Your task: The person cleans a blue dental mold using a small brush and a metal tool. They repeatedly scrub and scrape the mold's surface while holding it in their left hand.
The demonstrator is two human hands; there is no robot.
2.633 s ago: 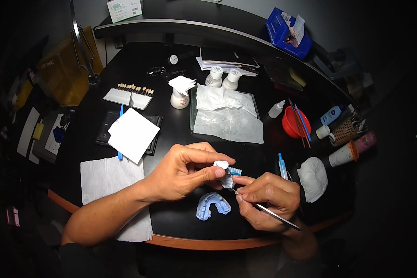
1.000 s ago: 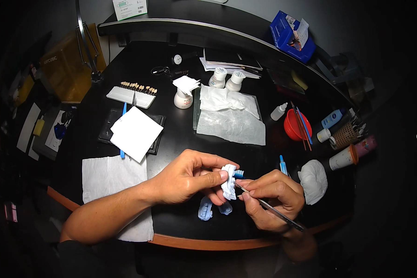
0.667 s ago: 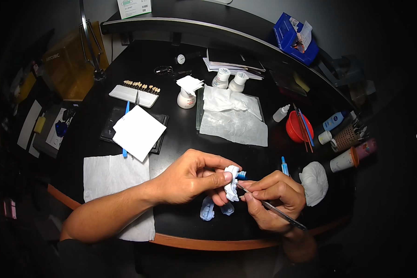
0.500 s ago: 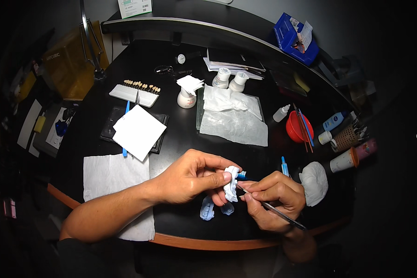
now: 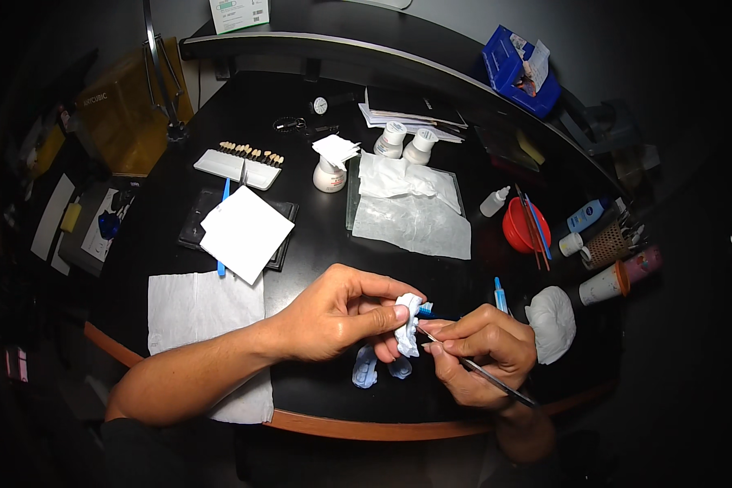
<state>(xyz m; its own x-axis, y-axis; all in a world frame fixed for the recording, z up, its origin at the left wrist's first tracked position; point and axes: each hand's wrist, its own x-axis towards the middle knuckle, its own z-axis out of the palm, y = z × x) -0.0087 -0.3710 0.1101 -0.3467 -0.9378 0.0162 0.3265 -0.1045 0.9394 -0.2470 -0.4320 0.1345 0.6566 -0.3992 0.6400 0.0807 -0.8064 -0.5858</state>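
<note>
Between the thumb and fingers of my left hand (image 5: pixel 350 317) is a small pale blue-white dental cast (image 5: pixel 407 327), held upright above the desk. My right hand (image 5: pixel 488 354) is closed like a pen grip on a slim metal dental instrument (image 5: pixel 492 381). Its thin tip is at the right side of the cast; whether it touches cannot be told. Below my left fingers, two light blue dental cast pieces (image 5: pixel 365 368) lie on the desk, partly hidden. Behind the fingertips shows a blue stick-like thing (image 5: pixel 441 314), mostly covered.
A crumpled white tissue (image 5: pixel 551 325) and a blue-capped pen-like tool (image 5: pixel 499 294) lie right of my hands. Farther right are a red bowl (image 5: pixel 522 225) and a cup (image 5: pixel 603 286). White sheets (image 5: pixel 248 234), a cloth (image 5: pixel 203 313), a tooth shade guide (image 5: pixel 240 167) and jars (image 5: pixel 419 146) stand around.
The whole view has shifted very slightly. Both hands keep their grips, with the instrument's tip still beside the cast.
</note>
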